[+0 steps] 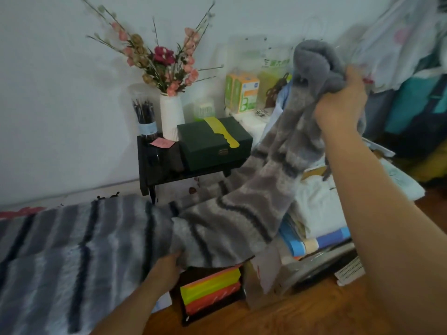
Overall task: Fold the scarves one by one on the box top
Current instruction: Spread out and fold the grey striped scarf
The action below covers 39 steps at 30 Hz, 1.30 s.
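Note:
A long grey scarf [229,213] with dark stripes runs from the lower left up to the upper right. Its left part lies spread flat over the box top [24,210], which it almost wholly hides. My right hand [341,102] is raised high at the upper right and grips a bunched end of the scarf, so the cloth hangs in a slope down to the left. My left hand [167,267] holds the scarf's near edge at the lower middle, its fingers tucked under the cloth.
A small black stand [154,165] at the wall carries a dark green box [212,143], a white vase of flowers [171,117] and a pen jar [145,112]. Bags, cartons and piled goods crowd the right. An open case of coloured paper [210,291] sits on the wooden floor.

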Each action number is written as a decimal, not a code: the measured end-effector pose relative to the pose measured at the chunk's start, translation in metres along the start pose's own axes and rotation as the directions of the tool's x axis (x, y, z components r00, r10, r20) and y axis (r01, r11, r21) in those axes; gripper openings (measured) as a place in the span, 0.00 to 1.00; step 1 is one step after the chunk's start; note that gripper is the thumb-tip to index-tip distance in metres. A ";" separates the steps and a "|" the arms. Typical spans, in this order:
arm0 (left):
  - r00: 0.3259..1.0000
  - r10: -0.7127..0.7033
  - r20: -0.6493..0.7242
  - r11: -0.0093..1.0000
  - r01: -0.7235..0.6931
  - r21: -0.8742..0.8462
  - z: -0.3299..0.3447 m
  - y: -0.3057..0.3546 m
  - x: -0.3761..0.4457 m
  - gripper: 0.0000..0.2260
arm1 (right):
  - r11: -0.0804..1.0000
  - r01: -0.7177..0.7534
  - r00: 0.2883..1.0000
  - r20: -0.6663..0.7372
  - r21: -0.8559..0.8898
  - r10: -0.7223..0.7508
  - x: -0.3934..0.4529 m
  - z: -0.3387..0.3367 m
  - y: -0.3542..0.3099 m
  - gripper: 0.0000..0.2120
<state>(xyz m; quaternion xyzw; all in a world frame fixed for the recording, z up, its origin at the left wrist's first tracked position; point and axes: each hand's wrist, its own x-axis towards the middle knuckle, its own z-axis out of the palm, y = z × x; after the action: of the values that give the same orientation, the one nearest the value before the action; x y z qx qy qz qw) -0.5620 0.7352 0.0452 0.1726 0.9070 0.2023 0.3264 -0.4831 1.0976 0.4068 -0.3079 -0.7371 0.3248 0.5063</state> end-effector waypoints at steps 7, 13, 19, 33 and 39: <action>0.951 0.181 0.249 0.686 0.059 -0.725 -0.013 0.066 -0.039 0.26 | 0.983 0.085 0.990 0.097 0.160 -0.102 -0.032 0.022 -0.034 0.07; 0.983 0.150 -0.106 0.288 -0.146 -0.946 -0.075 0.043 -0.121 0.15 | 0.957 0.054 0.649 0.718 0.283 -0.249 -0.119 0.073 -0.065 0.03; 0.942 0.050 -0.332 0.018 -0.333 -0.943 -0.146 -0.032 -0.204 0.34 | 0.973 0.139 0.299 0.929 0.182 -0.217 -0.287 0.144 -0.086 0.06; 0.290 -0.667 -0.686 0.745 0.235 -0.624 -0.351 -0.373 -0.186 0.35 | 0.954 0.205 0.366 0.887 0.218 -0.282 -0.467 0.262 -0.098 0.19; 0.845 -0.289 -0.450 0.957 0.243 -0.159 -0.227 -0.359 -0.097 0.31 | 0.878 0.318 0.393 0.893 -0.357 0.220 -0.472 0.270 0.003 0.13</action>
<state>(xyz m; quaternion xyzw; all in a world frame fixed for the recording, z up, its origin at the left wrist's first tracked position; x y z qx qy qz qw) -0.7066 0.3263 0.0842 -0.0247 0.9630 0.2343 0.1307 -0.5976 0.6850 0.0717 -0.1686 -0.9555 0.2327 -0.0667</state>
